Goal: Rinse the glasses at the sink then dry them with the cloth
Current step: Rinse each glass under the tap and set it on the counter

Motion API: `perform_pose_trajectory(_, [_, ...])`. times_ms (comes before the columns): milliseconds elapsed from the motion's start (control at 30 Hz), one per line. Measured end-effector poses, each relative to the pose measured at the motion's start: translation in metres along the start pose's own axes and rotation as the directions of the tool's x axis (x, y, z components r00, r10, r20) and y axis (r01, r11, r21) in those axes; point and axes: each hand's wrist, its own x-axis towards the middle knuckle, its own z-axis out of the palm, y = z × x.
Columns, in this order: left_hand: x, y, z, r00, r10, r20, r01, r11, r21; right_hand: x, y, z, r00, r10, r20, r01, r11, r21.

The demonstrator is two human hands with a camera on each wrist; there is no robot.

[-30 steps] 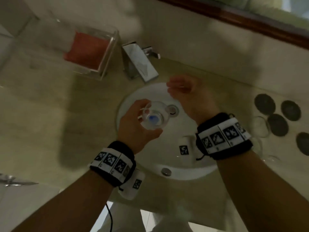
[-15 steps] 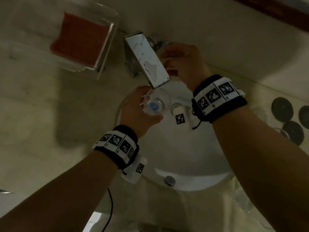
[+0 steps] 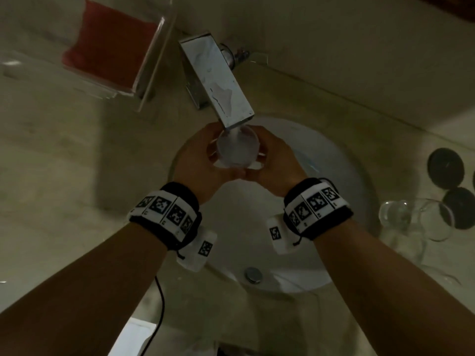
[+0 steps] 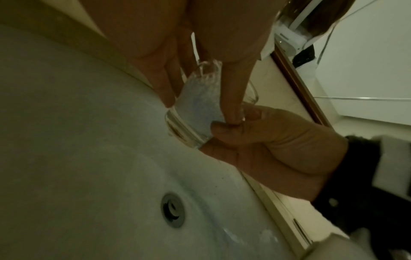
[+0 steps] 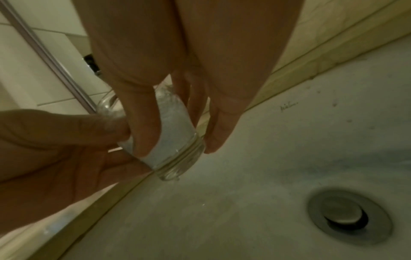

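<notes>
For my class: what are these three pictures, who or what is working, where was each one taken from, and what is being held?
No machine here: a person works with bare hands, wearing cameras. The wide picture looks down from the head; the other two look along each wrist. The left hand and right hand both grip one glass under the tap, above the white sink. The glass looks cloudy with foaming water. On the counter sit more glasses, dark round coasters and a clear box with something red.
</notes>
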Motion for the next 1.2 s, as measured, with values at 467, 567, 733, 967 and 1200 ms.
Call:
perform_pose_trajectory(467, [0.011,-0.008,-0.008,0.992,-0.061,0.106,0.062,0.998,-0.005,0.001,0.012,0.005,0.986,0.165,0.034,-0.168,0.973,0.158])
perform_pose_trajectory(567, [0.013,-0.012,-0.006,0.962,-0.253,0.103,0.248,0.967,0.060,0.002,0.020,0.011,0.934,0.344,0.100,-0.358,0.896,0.262])
perform_pose_trajectory(733, [0.013,-0.014,0.006,0.863,-0.503,0.048,0.496,0.862,0.109,0.004,0.016,0.021,0.778,0.601,0.184,-0.627,0.721,0.294])
perform_pose_trajectory(967, [0.017,-0.010,0.007,0.822,-0.567,0.055,0.569,0.820,-0.064,0.017,0.010,0.019,0.818,0.563,0.121,-0.569,0.759,0.316])
perform_pose_trajectory(1200, [0.023,-0.014,0.002,0.829,-0.555,0.068,0.557,0.809,-0.189,0.021,0.012,0.015,0.892,0.447,0.060,-0.438,0.827,0.352])
